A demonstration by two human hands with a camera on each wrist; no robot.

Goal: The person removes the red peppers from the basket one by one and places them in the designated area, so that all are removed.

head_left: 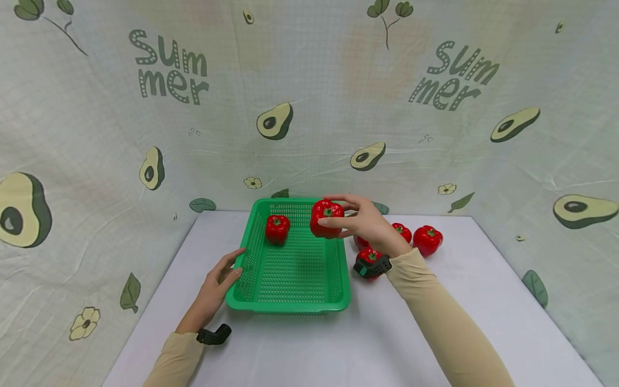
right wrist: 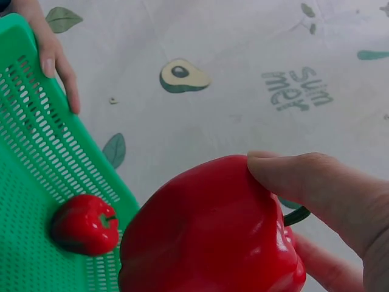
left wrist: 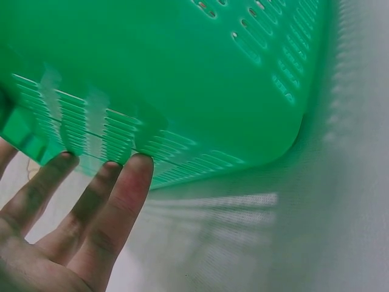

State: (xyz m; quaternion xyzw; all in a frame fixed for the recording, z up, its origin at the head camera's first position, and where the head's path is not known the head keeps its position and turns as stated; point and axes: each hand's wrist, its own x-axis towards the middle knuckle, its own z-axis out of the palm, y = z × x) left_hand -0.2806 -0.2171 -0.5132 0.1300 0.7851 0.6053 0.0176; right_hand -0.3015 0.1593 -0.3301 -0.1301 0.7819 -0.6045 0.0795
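My right hand (head_left: 369, 217) holds a red bell pepper (head_left: 327, 219) above the right side of a green plastic basket (head_left: 287, 308). Its thumb presses the pepper near the green stem, while the other fingers are partly hidden behind it. Inside the basket, near its far left, sits another red bell pepper (right wrist: 85, 225). At the basket's left side is my left hand (head_left: 217, 287), thumb and forefinger touching the rim. The left wrist view shows extended fingers (left wrist: 124, 194) with their tips against the slotted outer wall.
Several more red bell peppers (head_left: 427, 240) stand on the white table (head_left: 464, 301) right of the basket, some partly hidden by the right hand and wrist. A cloth (head_left: 319, 70) printed with avocados encloses the back and sides.
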